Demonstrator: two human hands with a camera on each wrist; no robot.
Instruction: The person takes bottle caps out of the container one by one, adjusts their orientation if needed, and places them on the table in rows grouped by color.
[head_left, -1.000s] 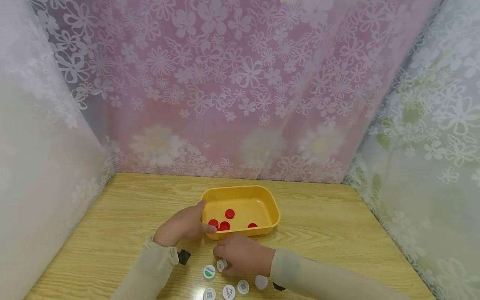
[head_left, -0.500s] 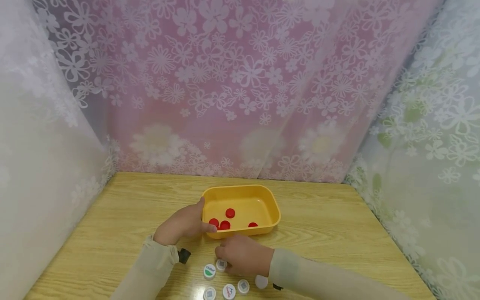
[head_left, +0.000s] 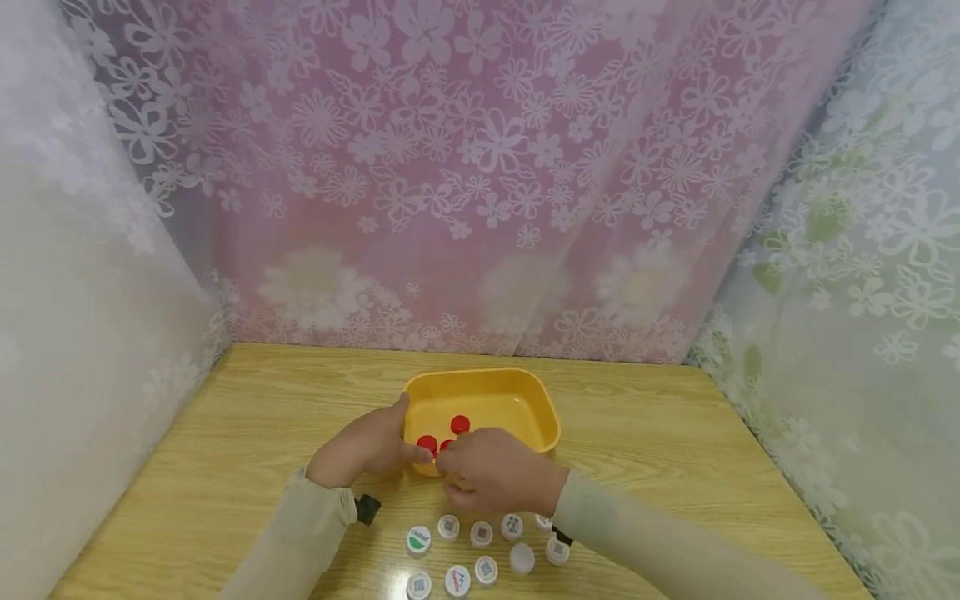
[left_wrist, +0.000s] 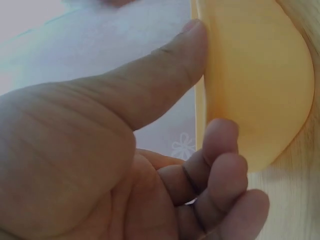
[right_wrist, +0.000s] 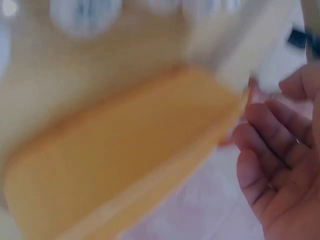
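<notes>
A yellow plastic container [head_left: 525, 409] stands on the table, with red bottle caps [head_left: 460, 424] lying inside. My left hand [head_left: 365, 447] holds its left end; in the left wrist view the thumb [left_wrist: 192, 55] lies along the rim and the fingers touch the outer wall. Over the container's near rim is my right hand [head_left: 498, 471], fingers loosely bent, and I see nothing held in it. It hides part of the container and any caps behind it. The right wrist view is blurred, with the right hand [right_wrist: 280, 150] beside the container wall [right_wrist: 115, 145].
Several white caps with printed tops, among them one with a green mark [head_left: 418, 541] and a plain one [head_left: 522, 558], lie on the wooden table [head_left: 660, 467] in front of the container. A floral curtain [head_left: 465, 167] stands behind; pale curtains flank both sides.
My right hand has let go of a white cap on the table and moved up over the container's near rim, uncovering more white caps. The left hand has stayed on the container.
</notes>
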